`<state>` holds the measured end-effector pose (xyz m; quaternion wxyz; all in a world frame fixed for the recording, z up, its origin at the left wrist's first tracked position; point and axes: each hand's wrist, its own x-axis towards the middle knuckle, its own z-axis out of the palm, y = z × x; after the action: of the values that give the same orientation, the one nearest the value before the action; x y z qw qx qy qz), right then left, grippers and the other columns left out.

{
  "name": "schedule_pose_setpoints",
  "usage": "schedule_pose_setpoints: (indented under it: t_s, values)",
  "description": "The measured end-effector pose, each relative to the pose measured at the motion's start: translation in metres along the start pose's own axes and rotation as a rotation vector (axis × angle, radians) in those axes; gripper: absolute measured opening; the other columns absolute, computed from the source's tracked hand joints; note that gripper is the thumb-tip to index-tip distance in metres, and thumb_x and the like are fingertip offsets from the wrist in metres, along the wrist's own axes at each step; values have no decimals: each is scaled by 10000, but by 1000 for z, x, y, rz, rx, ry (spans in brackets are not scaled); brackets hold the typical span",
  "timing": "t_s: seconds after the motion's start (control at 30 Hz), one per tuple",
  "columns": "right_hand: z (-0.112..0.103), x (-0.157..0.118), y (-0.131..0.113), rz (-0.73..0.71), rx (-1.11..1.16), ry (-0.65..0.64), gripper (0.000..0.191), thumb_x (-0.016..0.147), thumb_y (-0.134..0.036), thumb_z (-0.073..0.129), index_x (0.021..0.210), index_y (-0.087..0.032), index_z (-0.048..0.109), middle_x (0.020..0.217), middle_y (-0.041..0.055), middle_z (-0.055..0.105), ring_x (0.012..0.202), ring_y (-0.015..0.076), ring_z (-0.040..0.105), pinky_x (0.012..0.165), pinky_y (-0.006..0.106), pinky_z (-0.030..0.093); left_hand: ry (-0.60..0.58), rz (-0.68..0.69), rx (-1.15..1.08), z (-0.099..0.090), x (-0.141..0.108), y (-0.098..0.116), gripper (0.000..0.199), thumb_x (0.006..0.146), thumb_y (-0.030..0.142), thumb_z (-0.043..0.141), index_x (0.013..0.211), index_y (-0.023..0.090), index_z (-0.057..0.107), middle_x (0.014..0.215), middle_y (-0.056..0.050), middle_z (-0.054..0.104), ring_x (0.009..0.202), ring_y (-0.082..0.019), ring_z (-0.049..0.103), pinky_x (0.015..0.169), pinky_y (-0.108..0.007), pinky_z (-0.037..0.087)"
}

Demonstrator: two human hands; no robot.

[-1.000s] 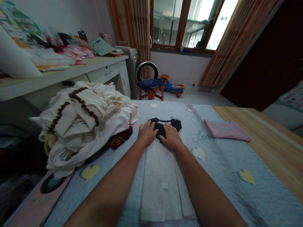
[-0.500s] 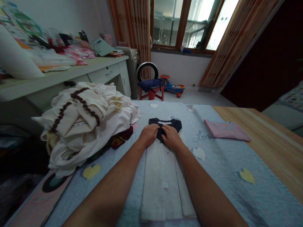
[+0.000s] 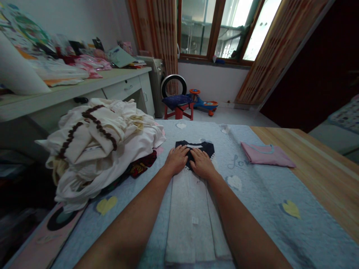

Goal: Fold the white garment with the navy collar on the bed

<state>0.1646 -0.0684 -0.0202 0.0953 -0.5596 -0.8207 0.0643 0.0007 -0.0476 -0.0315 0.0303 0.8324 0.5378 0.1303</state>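
A pale garment (image 3: 187, 220) with a dark navy collar lies lengthwise before me, its sides folded inward into a long strip. Its collar (image 3: 209, 148) points away from me and has a white scalloped trim. On the left part of the collar rests my left hand (image 3: 177, 160), flat with the fingers stretched forward. My right hand (image 3: 202, 163) lies flat on the right part, close beside the left one, fingers also stretched out. Both palms press on the cloth without gripping it. A small white tag (image 3: 195, 220) shows lower on the garment.
A heap of cream and white clothes (image 3: 131, 138) stands at the left. A folded pink garment (image 3: 269, 156) lies at the right, on the blue heart-patterned cloth (image 3: 252, 201) near the wooden tabletop (image 3: 316, 157). Beyond are a red stool (image 3: 179, 113) and a cluttered desk (image 3: 117, 80).
Both hands stay on the collar, their fingers now a little straighter and flatter. The garment lies as before; the whole view has shifted slightly.
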Motion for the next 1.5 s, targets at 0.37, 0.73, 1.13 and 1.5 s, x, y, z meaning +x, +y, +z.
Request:
schedule_pose_setpoints:
  t_s: [0.37,0.73,1.13,1.5]
  values:
    - [3,1,1,47,-23,11,612,946,-349,421,1498,-86,378,1596,142,318,1482,262,254,1200,463,187,1,-101,34,-1,1,1,506,972,394,431,1461,263,435,1577,-99,378,1462,-286,311,1164,-542,269]
    - [1,0,0,100,-29,19,664,918,-390,453,1471,-30,391,1584,208,309,1471,317,268,1190,476,201,20,-207,41,1,2,2,515,969,372,431,1471,257,424,1575,-147,365,1448,-300,334,1163,-545,252]
    - [-1,8,-2,-120,101,140,489,925,-188,401,1394,-123,520,1523,127,451,1432,208,360,1197,413,235,21,-198,31,0,2,-4,485,974,267,360,1452,225,432,1557,-115,406,1441,-251,351,1163,-504,284]
    - [-1,9,-7,-22,-25,-40,560,961,-310,394,1502,-168,400,1611,83,297,1486,254,254,1205,468,180,31,-187,49,0,2,-5,500,958,259,389,1452,211,439,1553,-127,410,1434,-267,359,1154,-490,300]
